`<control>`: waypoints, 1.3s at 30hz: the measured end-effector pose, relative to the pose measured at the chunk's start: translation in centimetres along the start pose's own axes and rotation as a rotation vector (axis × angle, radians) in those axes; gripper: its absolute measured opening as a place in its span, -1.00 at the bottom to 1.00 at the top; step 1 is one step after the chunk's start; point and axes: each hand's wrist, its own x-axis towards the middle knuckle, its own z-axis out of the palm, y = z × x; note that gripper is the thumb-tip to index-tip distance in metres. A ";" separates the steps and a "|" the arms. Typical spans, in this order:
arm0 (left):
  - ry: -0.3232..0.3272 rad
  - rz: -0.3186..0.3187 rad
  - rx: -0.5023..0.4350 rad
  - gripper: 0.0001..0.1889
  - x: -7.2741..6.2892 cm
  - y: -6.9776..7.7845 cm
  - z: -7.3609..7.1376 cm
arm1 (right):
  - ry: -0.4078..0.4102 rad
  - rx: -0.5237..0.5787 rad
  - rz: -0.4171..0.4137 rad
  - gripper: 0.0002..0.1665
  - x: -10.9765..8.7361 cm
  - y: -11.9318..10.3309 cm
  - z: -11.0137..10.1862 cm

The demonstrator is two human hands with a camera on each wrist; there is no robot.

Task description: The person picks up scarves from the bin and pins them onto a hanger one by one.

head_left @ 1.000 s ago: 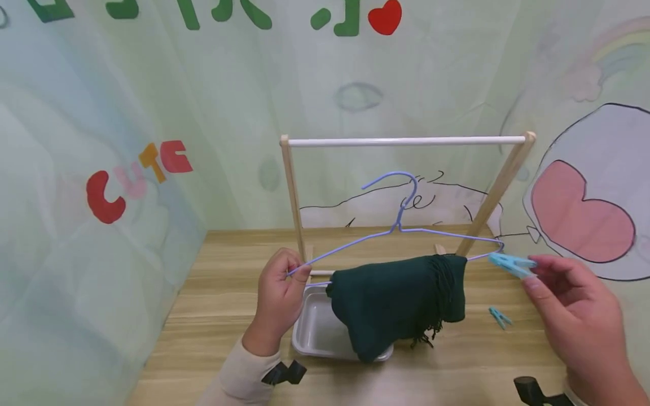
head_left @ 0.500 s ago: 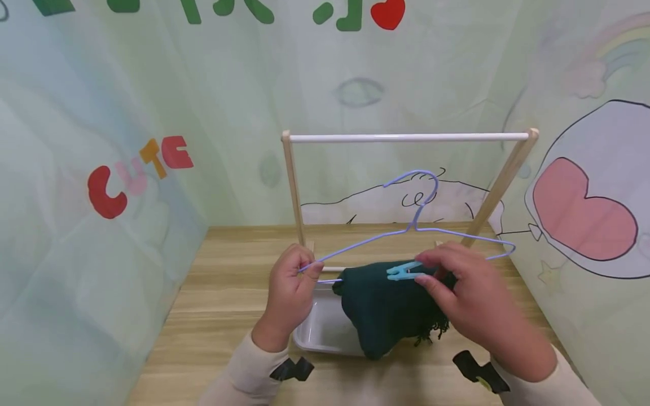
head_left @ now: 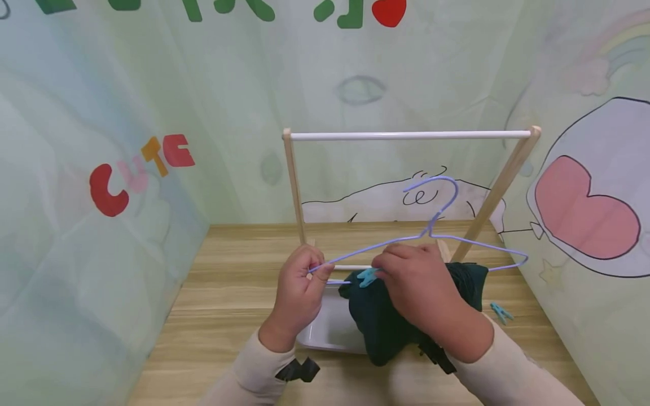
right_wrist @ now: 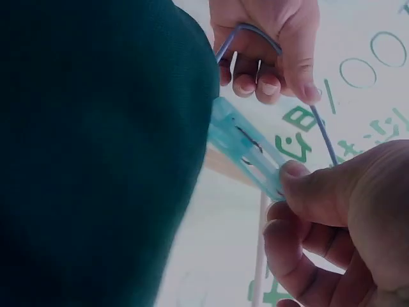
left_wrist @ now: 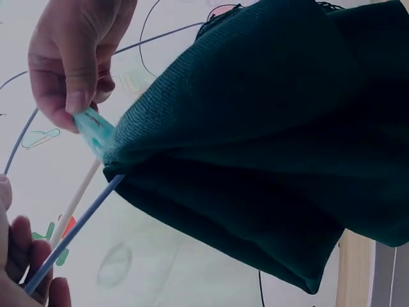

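A blue-purple wire hanger [head_left: 378,245] is gripped at its left corner by my left hand [head_left: 299,296], thumb pressed along the wire. Over its lower bar hangs a folded dark green fringed scarf [head_left: 378,321]. My right hand [head_left: 421,285] pinches the tail ends of a light blue clothespin [head_left: 367,277] between thumb and fingers. In the left wrist view, the nose of the clothespin [left_wrist: 96,133] sits right at the scarf's folded left edge [left_wrist: 137,144], by the bar. The right wrist view shows the clothespin [right_wrist: 246,148] overlapping the scarf's edge too.
A second blue clothespin [head_left: 501,312] lies on the wooden table [head_left: 223,316] at the right. Beneath the scarf stands a grey metal tray [head_left: 330,338]. Behind the hanger rises a wooden rack with a white crossbar [head_left: 406,136]. Printed fabric walls [head_left: 244,113] enclose the table.
My right hand has carried the clothespin left, from beyond the hanger's right corner to the scarf's left end. The hanger and left hand have shifted slightly right, and the hanger's hook leans further right.
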 end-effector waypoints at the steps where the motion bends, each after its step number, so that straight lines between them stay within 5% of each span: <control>1: -0.003 0.002 -0.001 -0.71 0.0 0.1 0.0 | 0.001 -0.024 -0.009 -0.80 0.1 -0.2 0.1; 17: 0.001 0.107 -0.075 -0.65 -0.3 0.3 0.9 | -0.121 -0.170 -0.044 -0.76 0.6 -1.8 0.9; 29: 0.032 0.115 -0.084 -0.65 -0.2 0.4 1.3 | -0.102 -0.110 -0.096 -0.82 0.2 -1.9 1.7; 39: 0.066 0.121 0.008 -0.68 0.2 0.1 1.3 | -0.122 -0.001 0.016 -0.55 -0.7 -0.9 1.1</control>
